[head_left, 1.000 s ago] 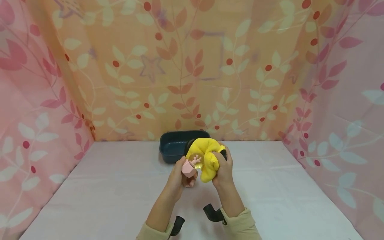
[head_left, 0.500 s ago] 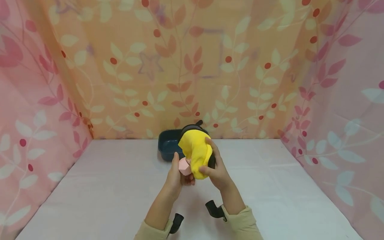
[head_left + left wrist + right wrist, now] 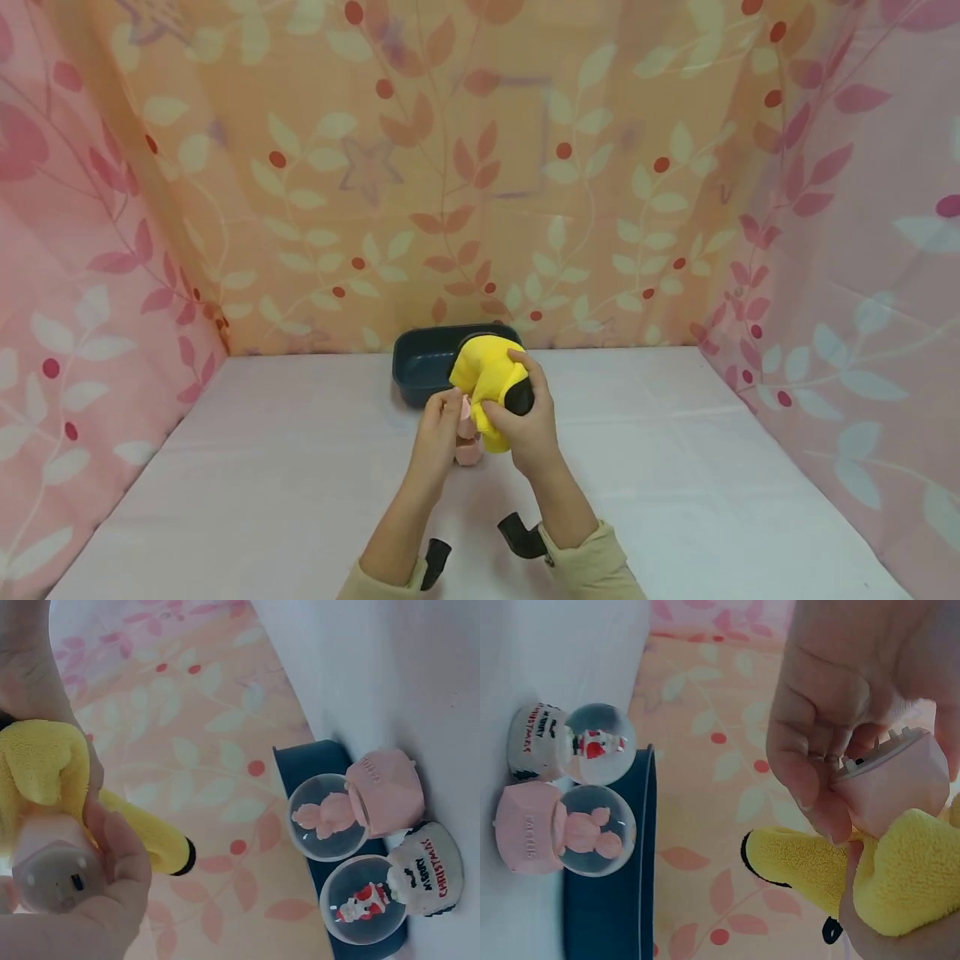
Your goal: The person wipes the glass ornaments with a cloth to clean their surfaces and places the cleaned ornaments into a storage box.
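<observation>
My left hand (image 3: pixel 433 435) grips a snow globe with a pink faceted base (image 3: pixel 900 784), its underside turned toward the right wrist view. The globe's dome is hidden inside a yellow plush cloth (image 3: pixel 487 371) with black edging. That cloth is held by my right hand (image 3: pixel 536 421), thumb in front and fingers behind, wrapped against the globe. On the white table stand two more snow globes: a pink one (image 3: pixel 386 791) with a pink figure in its clear dome, and a white "Merry Christmas" one (image 3: pixel 427 870) with a red and white figure.
A dark blue rectangular tray (image 3: pixel 420 379) stands at the table's back edge, behind my hands and partly covered by the cloth. Floral curtains (image 3: pixel 315 208) enclose the back and both sides. Black curved pieces (image 3: pixel 521 535) stick out near both sleeves.
The cloth has shifted left over the dome, which showed clear with a pink figure one second ago. My left fingers have changed their hold, and the pink base has tilted.
</observation>
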Demonstrator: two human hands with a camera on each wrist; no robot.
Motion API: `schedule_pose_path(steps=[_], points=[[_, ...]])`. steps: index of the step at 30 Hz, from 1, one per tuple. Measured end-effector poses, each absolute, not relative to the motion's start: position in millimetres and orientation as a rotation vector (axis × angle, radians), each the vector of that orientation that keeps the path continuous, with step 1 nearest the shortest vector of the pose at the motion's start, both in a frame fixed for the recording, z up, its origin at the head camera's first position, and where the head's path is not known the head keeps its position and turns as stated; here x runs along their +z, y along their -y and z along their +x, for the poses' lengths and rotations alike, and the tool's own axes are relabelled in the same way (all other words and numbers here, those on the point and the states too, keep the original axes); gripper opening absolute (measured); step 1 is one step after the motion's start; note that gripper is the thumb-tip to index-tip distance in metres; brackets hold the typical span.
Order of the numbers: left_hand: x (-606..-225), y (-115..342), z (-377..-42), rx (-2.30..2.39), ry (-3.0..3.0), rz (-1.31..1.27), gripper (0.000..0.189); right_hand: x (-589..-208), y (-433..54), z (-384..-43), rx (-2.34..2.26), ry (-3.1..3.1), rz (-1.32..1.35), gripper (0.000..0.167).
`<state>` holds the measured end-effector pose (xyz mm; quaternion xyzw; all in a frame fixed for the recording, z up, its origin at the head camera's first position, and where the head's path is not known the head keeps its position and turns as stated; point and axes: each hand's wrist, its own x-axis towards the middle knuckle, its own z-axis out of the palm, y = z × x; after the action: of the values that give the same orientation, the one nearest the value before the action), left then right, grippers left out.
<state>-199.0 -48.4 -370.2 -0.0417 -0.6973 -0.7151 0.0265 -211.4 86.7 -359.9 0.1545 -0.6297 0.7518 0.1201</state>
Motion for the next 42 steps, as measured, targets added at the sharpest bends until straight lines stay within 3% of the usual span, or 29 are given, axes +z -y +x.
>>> schedule_pose_path(steps=[4,22,33,42], points=[[-372,50,-198,-2.154,2.175,-0.225,0.048,-357,-88,-214,2.241,1.764,0.418,0.072],[-375,50,-209,-2.141,2.142,-0.417,0.043,-357,-90,-216,2.435,1.679,0.293,0.065],[-375,57,-207,-2.62,2.043,-0.281,0.064,-359,-92,-219,2.429,1.671,0.211,0.059],[-371,63,-201,-2.979,1.764,-0.272,0.054,-363,-102,-225,2.486,1.436,0.281,0.054]])
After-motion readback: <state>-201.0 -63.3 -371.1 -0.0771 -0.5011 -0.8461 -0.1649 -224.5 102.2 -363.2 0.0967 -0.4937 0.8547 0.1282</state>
